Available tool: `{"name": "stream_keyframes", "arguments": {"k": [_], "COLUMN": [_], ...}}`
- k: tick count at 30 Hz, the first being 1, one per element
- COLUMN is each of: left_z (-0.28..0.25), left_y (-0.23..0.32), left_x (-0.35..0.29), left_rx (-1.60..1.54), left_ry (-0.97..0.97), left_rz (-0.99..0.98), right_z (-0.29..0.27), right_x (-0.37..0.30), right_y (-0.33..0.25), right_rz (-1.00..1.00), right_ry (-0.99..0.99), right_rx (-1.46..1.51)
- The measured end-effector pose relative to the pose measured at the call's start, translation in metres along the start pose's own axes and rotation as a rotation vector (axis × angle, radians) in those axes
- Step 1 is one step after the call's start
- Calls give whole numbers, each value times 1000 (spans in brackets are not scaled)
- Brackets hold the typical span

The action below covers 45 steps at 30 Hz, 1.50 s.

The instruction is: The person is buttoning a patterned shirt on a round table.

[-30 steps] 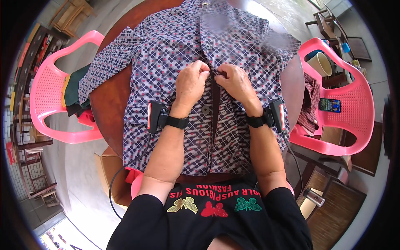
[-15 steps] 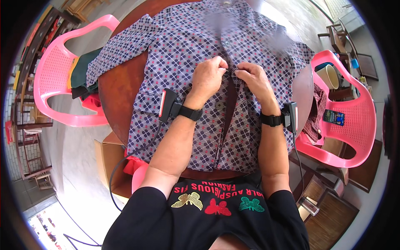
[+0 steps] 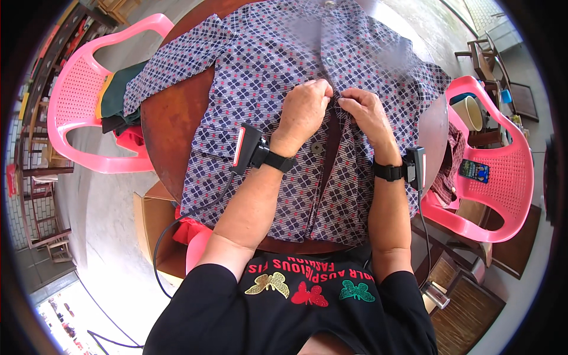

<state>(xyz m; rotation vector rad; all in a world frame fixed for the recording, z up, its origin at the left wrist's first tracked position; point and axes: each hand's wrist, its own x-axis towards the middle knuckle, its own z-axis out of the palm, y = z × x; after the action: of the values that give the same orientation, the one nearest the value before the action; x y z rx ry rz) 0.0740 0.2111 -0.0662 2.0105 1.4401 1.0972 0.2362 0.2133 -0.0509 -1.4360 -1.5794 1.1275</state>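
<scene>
A long-sleeved button-front shirt (image 3: 260,77) in a navy and white diamond pattern with small red marks lies spread over a round brown table (image 3: 171,139). My left hand (image 3: 305,112) pinches the left front edge near mid-placket, its fingertips partly hidden behind the hand. Close beside it, my right hand (image 3: 370,118) pinches the opposite front edge. Whether a button sits between the fingers cannot be made out. Below the hands the two fronts lie apart, with a dark button (image 3: 318,148) on the left one. Another button (image 3: 329,60) shows above them.
Pink plastic chairs flank the table: the left chair (image 3: 74,100) bears folded dark clothes (image 3: 118,97), the right chair (image 3: 503,154) a checked cloth and a phone (image 3: 474,171). A cardboard box (image 3: 157,231) stands at lower left. Cables (image 3: 157,254) run from the black wrist devices.
My left hand has come slightly nearer to the right hand, both still pinching the shirt's front edges. The whole view has shifted a little.
</scene>
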Motion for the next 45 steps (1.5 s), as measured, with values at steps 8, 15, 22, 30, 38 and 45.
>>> {"name": "stream_keyframes", "arguments": {"k": [8, 15, 22, 30, 38, 45], "left_z": [-1, 1, 2, 7, -5, -1], "left_y": [7, 3, -4, -18, -7, -18], "left_x": [-1, 2, 2, 5, 5, 3], "left_rx": [24, -37, -31, -333, -785, -402], "left_ry": [12, 55, 48, -19, -30, -98], "left_rz": [-31, -147, -192, -380, -589, -392], "right_z": [1, 17, 24, 17, 12, 17], "right_x": [3, -1, -3, -3, -2, 0], "right_y": [10, 5, 1, -2, -2, 4], "right_rz": [47, -306, -364, -340, -369, -546], "right_ry": [-63, 112, 148, 91, 66, 127], "right_rx": [127, -408, -458, -375, -290, -400]}}
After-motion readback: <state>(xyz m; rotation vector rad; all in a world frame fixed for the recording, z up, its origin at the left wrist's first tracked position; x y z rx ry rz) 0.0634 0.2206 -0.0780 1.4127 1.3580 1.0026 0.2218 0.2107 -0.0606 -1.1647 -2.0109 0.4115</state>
